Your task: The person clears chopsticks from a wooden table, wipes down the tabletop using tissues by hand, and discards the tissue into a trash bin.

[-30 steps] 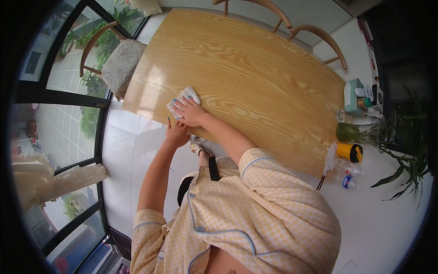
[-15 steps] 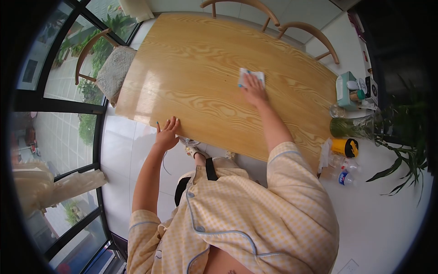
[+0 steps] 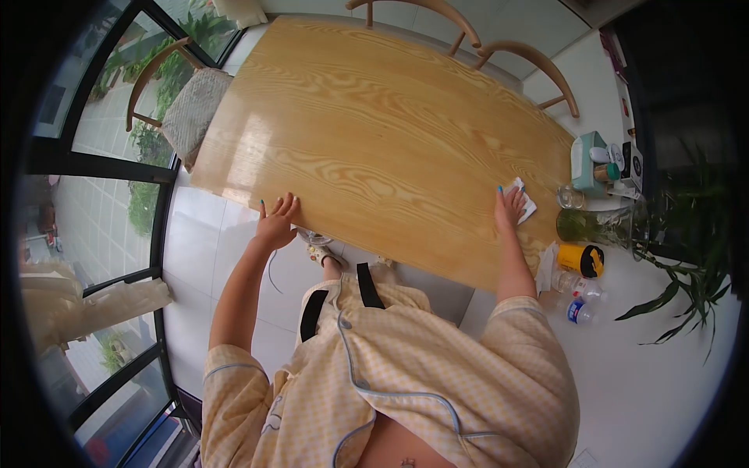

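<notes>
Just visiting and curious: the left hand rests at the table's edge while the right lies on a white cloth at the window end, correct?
The end is wrong: the head view shows the right hand and white cloth at the opposite end of the table, near the yellow container. The rest is right.

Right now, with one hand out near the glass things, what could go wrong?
The right hand presses a white cloth near the glass jar and the vase, so a longer sweep that way might knock one over. The left hand is at the near edge of the table; leaning hard there could perhaps make it slip.
</notes>
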Tool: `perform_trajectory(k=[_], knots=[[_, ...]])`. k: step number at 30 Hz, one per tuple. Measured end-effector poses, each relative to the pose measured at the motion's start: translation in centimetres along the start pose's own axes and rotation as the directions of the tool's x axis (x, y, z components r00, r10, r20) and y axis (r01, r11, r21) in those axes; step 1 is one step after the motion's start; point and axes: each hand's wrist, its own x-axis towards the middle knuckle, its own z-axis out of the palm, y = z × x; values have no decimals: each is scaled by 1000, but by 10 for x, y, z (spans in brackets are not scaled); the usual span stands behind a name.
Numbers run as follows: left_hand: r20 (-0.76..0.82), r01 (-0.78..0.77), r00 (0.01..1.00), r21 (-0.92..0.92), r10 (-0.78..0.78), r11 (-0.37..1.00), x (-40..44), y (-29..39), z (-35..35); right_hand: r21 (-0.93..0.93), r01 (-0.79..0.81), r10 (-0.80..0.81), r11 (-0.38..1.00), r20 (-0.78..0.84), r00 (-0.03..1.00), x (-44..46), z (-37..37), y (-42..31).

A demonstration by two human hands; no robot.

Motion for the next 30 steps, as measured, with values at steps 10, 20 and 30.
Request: perform_trajectory(k=[10,20,30], knots=[[-10,-6,1000,-40,6,999,-2,1,2,-71,528,-532,847,-73,844,4,51,-241],[-167,-186,974,-204,153,961,4,-24,5,78,953,-914,292,315,254,-170,103,-424],[-543,-416,827,-415,146,809,22,-64,14,44,985,-957,165,248,149,-163,95,-397]])
